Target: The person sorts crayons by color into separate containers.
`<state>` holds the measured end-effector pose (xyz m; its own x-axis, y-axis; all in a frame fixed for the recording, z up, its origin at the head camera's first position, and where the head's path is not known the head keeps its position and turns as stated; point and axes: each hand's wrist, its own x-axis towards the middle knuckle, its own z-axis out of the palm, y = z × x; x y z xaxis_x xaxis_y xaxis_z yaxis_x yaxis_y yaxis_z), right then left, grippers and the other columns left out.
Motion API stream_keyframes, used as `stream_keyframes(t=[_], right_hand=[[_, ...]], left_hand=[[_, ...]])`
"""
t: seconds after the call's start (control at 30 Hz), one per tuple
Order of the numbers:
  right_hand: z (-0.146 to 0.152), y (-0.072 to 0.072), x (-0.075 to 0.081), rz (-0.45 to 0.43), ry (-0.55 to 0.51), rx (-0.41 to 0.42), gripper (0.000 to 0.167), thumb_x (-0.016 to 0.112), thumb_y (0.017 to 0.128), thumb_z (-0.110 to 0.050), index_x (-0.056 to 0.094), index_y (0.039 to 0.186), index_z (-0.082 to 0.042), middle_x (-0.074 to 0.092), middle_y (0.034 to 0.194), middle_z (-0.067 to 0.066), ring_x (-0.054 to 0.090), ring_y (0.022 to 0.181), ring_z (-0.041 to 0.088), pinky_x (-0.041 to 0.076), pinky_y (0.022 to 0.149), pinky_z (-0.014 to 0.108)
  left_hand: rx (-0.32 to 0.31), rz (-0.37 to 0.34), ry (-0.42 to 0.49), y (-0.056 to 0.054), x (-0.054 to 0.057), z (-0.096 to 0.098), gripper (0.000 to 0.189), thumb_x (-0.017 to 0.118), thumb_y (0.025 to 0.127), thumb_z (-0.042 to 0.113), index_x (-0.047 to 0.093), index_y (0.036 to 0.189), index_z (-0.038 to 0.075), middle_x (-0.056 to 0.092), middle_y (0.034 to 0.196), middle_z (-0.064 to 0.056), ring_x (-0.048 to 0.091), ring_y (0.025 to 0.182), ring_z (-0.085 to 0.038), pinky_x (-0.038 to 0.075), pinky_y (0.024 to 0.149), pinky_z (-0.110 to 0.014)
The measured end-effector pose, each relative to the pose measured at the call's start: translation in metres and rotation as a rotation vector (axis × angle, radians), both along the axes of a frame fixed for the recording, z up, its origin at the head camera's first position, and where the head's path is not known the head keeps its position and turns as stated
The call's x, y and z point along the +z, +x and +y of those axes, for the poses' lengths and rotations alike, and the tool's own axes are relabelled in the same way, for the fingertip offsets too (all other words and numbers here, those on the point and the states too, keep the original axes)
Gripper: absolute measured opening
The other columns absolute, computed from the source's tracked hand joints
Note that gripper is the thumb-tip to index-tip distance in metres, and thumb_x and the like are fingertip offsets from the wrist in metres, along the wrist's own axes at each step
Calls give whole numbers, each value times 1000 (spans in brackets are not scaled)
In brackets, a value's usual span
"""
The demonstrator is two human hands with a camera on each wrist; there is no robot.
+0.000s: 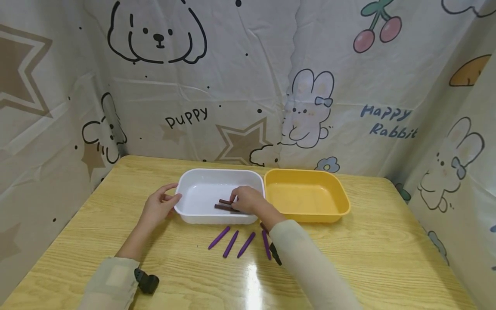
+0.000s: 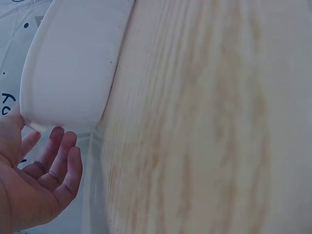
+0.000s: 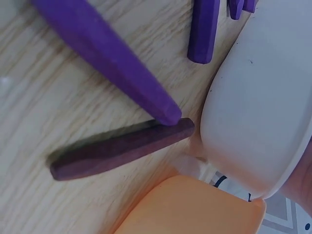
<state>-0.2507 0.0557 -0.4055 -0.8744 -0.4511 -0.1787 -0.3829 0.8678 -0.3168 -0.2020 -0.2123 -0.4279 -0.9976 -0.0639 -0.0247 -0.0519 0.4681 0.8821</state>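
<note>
A white tray stands at the back of the table, with brown crayons lying in it. At its left end my left hand holds the rim, thumb at the edge; in the left wrist view its other fingers spread loosely below the tray's end. My right hand reaches into the tray and pinches a brown crayon, whose far end is hidden under the fingers. Several purple crayons lie in front of the tray. Another brown crayon lies on the table, partly hidden by my right wrist in the head view.
A yellow tray stands right beside the white one, on its right. Both rest on a wood-grain table. Behind and at the sides hangs a printed cloth. A black wrist camera sits at my left sleeve.
</note>
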Motion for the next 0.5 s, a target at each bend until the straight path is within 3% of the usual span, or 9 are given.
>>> stream_keyframes(t=[0.5], right_hand=[[-4,-1,1,-39,-13,-24,10,63,87,-21,70,93,-17,67,94,0,53,81,14,44,80,29]], left_hand=[[9,-16,4,-1,-1,0,53,59,92,35,45,137,11,60,96,-14,62,70,-14,52,61,-25]])
